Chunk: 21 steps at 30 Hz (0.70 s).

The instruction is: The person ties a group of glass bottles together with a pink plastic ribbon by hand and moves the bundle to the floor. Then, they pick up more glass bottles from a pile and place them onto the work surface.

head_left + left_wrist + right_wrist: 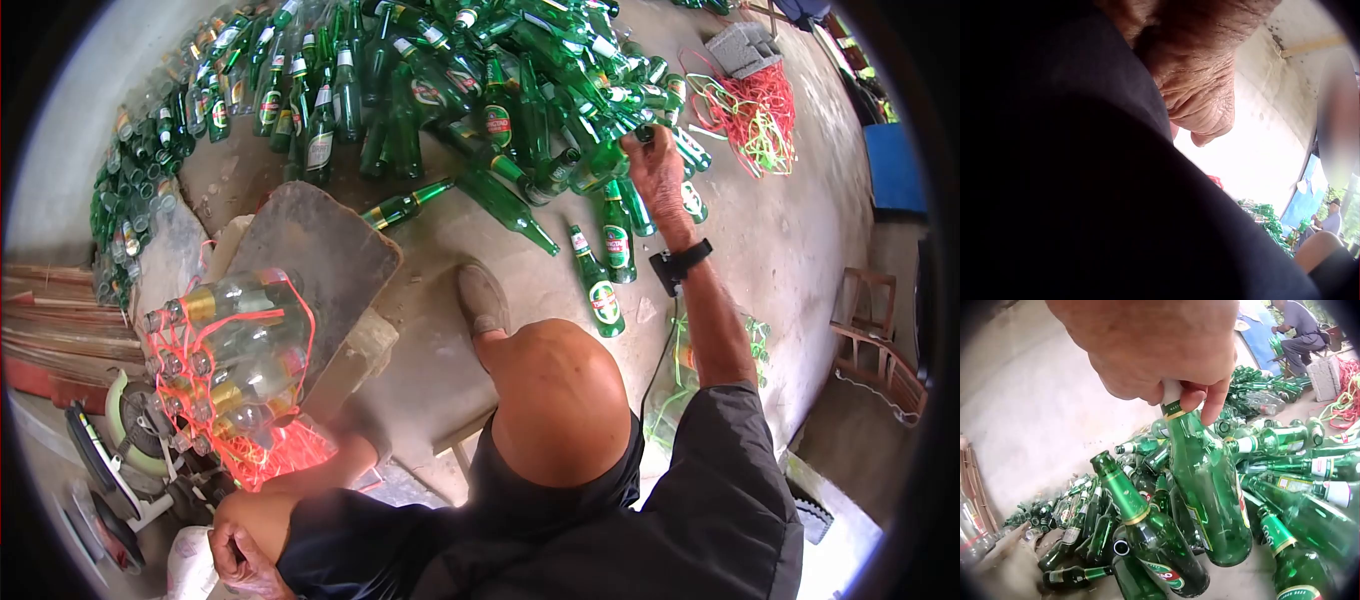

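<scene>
My right hand (pixel 657 180) grips a green glass beer bottle (pixel 1210 487) by its neck, above the near edge of a large bottle pile. In the right wrist view the bottle hangs with its base down, overlapping other bottles behind it. A green bottle with a foil-wrapped neck (pixel 1125 494) stands to its left. Closer to me in the head view are two labelled green bottles, one (pixel 598 282) nearest my raised knee and another (pixel 617 235) beyond it. My left hand (pixel 243 562) rests by my left knee, fingers loosely curled and holding nothing.
Clear bottles (pixel 235 340) bound with red plastic strapping sit at left beside a dark board (pixel 320 250). Tangled red and green strapping (pixel 755 115) lies at right by a grey block (pixel 743 50). Another person (pixel 1300 331) sits in the background.
</scene>
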Available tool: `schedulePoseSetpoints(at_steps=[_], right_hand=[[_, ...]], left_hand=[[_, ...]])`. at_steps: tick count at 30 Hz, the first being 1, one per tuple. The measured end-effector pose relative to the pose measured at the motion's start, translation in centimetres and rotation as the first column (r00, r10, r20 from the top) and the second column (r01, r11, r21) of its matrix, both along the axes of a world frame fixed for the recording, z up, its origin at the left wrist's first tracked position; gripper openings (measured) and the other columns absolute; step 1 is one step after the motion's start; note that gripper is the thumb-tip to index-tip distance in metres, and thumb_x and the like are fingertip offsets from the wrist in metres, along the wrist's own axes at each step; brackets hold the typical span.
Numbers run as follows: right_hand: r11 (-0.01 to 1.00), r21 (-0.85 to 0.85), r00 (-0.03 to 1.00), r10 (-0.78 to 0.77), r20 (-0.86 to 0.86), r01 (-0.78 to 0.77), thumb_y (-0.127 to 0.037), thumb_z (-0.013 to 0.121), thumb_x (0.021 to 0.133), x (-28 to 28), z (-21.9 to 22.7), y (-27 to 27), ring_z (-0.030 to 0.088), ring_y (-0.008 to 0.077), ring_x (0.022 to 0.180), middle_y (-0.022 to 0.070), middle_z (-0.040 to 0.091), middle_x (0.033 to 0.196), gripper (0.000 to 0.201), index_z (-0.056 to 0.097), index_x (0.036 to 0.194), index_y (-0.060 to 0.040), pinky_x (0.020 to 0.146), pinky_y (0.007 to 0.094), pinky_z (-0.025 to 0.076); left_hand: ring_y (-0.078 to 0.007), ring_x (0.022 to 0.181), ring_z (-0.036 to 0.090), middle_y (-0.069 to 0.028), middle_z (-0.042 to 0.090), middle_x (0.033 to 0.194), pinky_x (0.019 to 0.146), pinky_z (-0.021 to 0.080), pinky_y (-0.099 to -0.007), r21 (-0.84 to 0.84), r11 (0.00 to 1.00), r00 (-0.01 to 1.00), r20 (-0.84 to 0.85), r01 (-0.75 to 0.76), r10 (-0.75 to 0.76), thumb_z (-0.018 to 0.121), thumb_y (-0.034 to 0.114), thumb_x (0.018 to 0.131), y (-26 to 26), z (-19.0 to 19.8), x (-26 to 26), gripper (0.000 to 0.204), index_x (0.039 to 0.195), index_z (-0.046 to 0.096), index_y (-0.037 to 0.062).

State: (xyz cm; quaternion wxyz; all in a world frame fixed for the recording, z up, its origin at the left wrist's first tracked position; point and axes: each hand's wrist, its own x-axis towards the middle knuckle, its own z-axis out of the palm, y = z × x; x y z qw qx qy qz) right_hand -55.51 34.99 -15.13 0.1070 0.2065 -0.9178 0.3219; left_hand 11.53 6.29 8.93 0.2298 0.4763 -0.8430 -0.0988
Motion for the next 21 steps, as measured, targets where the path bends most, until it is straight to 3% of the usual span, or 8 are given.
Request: schedulePoseSetpoints(at_steps=[5,7,9,14,21], right_hand=[[1.0,-0.012,0.997,0.021,0.069,-0.02,-0.027,0.077,0.089,1.1,-2.2,-1.5,0.068,0.0343,0.079,0.02,0.064,0.098,0.043,0.062,0.115,0.0037,0.073,0.046,0.054],[1.0,-0.002,0.998,0.01,0.062,-0.01,-0.027,0.077,0.089,1.0,-3.6,-1.6,0.068,0.0346,0.079,0.0197,0.064,0.098,0.043,0.062,0.115,0.0036,0.074,0.0463,0.054],[0.999,-0.049,0.998,0.018,0.066,-0.015,-0.025,0.076,0.088,1.3,-4.4,-1.8,0.067,0.0299,0.075,0.0192,0.064,0.096,0.039,0.063,0.109,0.0045,0.071,0.0421,0.053],[0.997,-0.072,0.994,0.01,0.105,-0.002,-0.025,0.078,0.087,1.9,-4.7,-2.2,0.069,0.0325,0.08,0.0191,0.064,0.099,0.04,0.064,0.112,0.003,0.076,0.0442,0.055],[0.997,-0.004,0.988,0.07,0.134,-0.071,-0.023,0.08,0.084,2.0,-5.2,-1.0,0.067,0.0279,0.078,0.0176,0.063,0.099,0.04,0.063,0.109,0.0028,0.073,0.0417,0.055]], left_hand=[[-0.0251,0.077,0.069,-0.0157,0.074,0.088,0.073,0.054,-0.0346,-0.022,0.999,0.999,-0.011,0.03,-0.03,0.074,0.033,0.098,-0.8,-0.9,-0.1,0.038,0.098,0.074,-0.0055],[-0.0246,0.075,0.068,-0.015,0.073,0.087,0.072,0.054,-0.0342,-0.029,0.999,0.999,-0.016,0.044,-0.044,0.073,0.033,0.098,-1.0,-1.2,-0.4,0.039,0.097,0.073,-0.0058],[-0.0242,0.074,0.068,-0.0144,0.073,0.085,0.07,0.053,-0.0339,-0.037,0.998,0.998,-0.02,0.056,-0.057,0.073,0.033,0.098,-1.3,-1.6,-0.5,0.039,0.095,0.073,-0.0061],[-0.0231,0.07,0.066,-0.0128,0.072,0.082,0.067,0.052,-0.033,-0.07,0.995,0.997,-0.015,0.068,-0.07,0.072,0.033,0.099,-1.7,-2.0,0.1,0.04,0.092,0.073,-0.0069],[-0.0204,0.07,0.064,-0.0106,0.07,0.082,0.066,0.051,-0.0313,-0.055,0.997,0.998,-0.017,0.055,-0.056,0.069,0.03,0.1,-2.0,-2.3,2.2,0.037,0.093,0.071,-0.0066]])
